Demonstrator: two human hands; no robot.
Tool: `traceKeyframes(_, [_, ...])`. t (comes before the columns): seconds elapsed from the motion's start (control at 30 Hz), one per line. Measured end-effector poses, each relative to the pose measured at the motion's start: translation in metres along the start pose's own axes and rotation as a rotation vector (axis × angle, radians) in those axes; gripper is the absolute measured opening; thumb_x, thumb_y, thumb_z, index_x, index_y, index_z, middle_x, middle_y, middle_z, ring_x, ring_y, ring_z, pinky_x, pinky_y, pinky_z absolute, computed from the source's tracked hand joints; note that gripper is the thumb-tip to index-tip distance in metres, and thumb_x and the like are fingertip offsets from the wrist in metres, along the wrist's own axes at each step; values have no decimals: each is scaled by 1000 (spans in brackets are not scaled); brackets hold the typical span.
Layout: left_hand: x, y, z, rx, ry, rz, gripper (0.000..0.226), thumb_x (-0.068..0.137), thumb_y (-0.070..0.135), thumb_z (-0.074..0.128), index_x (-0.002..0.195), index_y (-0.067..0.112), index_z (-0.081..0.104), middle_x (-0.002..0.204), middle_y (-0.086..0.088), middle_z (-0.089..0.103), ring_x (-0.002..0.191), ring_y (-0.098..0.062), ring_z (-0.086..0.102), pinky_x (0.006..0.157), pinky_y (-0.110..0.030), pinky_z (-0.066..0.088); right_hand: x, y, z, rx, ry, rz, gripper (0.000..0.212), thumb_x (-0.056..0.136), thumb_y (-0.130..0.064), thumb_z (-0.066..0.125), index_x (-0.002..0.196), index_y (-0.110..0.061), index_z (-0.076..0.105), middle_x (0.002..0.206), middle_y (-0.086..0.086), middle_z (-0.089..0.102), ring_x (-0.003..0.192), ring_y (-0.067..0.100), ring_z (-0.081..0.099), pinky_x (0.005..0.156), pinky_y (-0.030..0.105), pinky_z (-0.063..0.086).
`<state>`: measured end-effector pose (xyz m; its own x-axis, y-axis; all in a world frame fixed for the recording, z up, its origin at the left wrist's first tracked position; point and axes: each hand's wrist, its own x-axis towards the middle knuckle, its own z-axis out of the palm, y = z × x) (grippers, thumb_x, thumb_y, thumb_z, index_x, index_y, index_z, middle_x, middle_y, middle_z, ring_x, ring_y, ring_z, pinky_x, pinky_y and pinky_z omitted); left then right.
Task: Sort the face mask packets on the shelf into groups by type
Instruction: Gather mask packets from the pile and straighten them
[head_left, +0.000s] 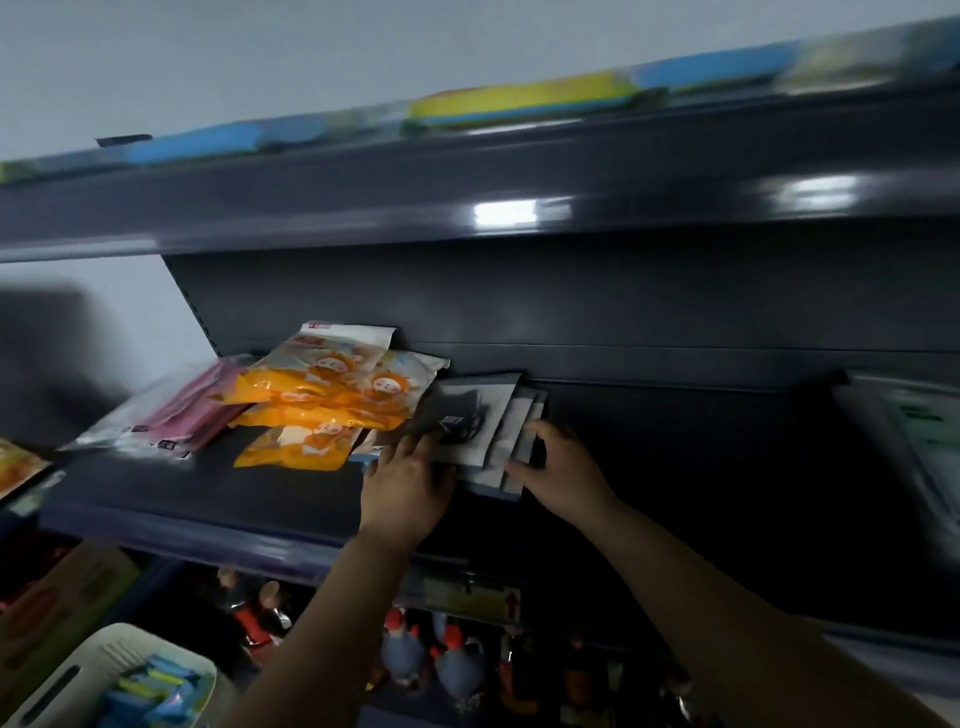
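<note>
Two bare arms reach up to a dark grey metal shelf (156, 499). On it, in the middle, lies a small stack of flat grey and white mask packets (483, 431), fanned out a little. The top packet shows something black inside. The left hand (408, 486) lies flat on the near left part of this stack, fingers spread and pressing down. The right hand (558, 467) is at the right edge of the stack, fingers curled against the packets' side. I cannot tell if it is pinching one or only touching.

Just to the left of the stack is a loose pile of shiny orange and white packets with cartoon faces (332, 395). They overlap each other, and the far one leans on the back wall of the shelf. Farther left, at the end of the shelf, lie clear plastic packets with pink masks inside (176, 415).

A higher shelf holds blurry blue and yellow packs (519, 98). Down low on the left is a white plastic basket (88, 670) with blue and green packets in it. Small toy figures with red tops (452, 660) stand below the shelf.
</note>
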<state>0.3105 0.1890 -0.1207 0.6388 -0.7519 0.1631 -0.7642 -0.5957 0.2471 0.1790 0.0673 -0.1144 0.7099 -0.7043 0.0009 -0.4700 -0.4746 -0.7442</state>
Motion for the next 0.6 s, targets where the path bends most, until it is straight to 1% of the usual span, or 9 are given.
traceKeyframes(0.1, [9, -15, 5, -28, -18, 85, 53, 94, 41, 46, 143, 25, 35, 148, 0, 37, 137, -26, 30, 106, -39, 32, 14, -8, 15, 86, 40, 85, 68, 87, -34, 64, 143, -13, 32, 147, 10, 34, 133, 25, 38, 98, 26, 35])
traceKeyframes(0.2, [13, -23, 9, -52, -27, 169, 52, 94, 40, 46, 142, 25, 37, 148, 1, 37, 136, -26, 30, 107, -36, 30, 25, -12, 24, 193, 106, 163, 75, 82, -31, 70, 144, -10, 33, 147, 10, 35, 134, 25, 38, 103, 28, 34])
traceKeyframes(0.23, [14, -25, 11, -58, -33, 198, 51, 94, 40, 46, 142, 26, 36, 148, 2, 35, 135, -26, 30, 107, -36, 30, 28, -13, 27, 251, 133, 196, 76, 81, -29, 72, 143, -8, 34, 146, 9, 37, 132, 24, 39, 102, 29, 36])
traceKeyframes(0.27, [14, -27, 12, -58, -42, 223, 52, 94, 41, 45, 143, 27, 35, 149, 3, 34, 134, -27, 30, 107, -36, 30, 29, -13, 28, 311, 167, 228, 75, 78, -27, 74, 140, -6, 38, 142, 8, 41, 128, 24, 44, 99, 28, 38])
traceKeyframes(0.33, [15, -30, 13, -50, -56, 264, 53, 94, 42, 44, 144, 29, 32, 150, 6, 31, 133, -26, 29, 106, -36, 31, 32, -13, 32, 433, 254, 291, 71, 72, -22, 80, 132, -5, 45, 131, 4, 48, 114, 22, 52, 87, 27, 44])
traceKeyframes(0.37, [15, -32, 13, -54, -54, 278, 53, 94, 43, 43, 145, 30, 31, 150, 7, 31, 133, -26, 29, 106, -35, 31, 33, -13, 35, 497, 294, 318, 72, 69, -20, 82, 130, -6, 45, 130, 7, 50, 112, 23, 53, 86, 28, 46])
traceKeyframes(0.47, [17, -36, 13, -88, -33, 309, 52, 94, 43, 43, 144, 31, 33, 149, 8, 33, 132, -24, 31, 107, -33, 30, 36, -14, 41, 652, 319, 378, 83, 67, -11, 84, 134, -2, 35, 129, 13, 53, 116, 28, 54, 95, 37, 48])
traceKeyframes(0.53, [15, -38, 13, -96, -12, 347, 51, 95, 43, 44, 143, 32, 35, 148, 9, 36, 131, -23, 33, 106, -31, 30, 36, -15, 43, 668, 327, 396, 79, 67, -8, 84, 131, -1, 38, 122, 11, 56, 113, 29, 56, 93, 37, 49])
traceKeyframes(0.6, [14, -39, 14, -104, 4, 385, 50, 94, 42, 46, 142, 34, 37, 146, 9, 39, 130, -22, 35, 105, -30, 30, 36, -14, 43, 666, 339, 398, 68, 68, -5, 82, 124, 1, 45, 116, 8, 58, 103, 26, 59, 84, 32, 49])
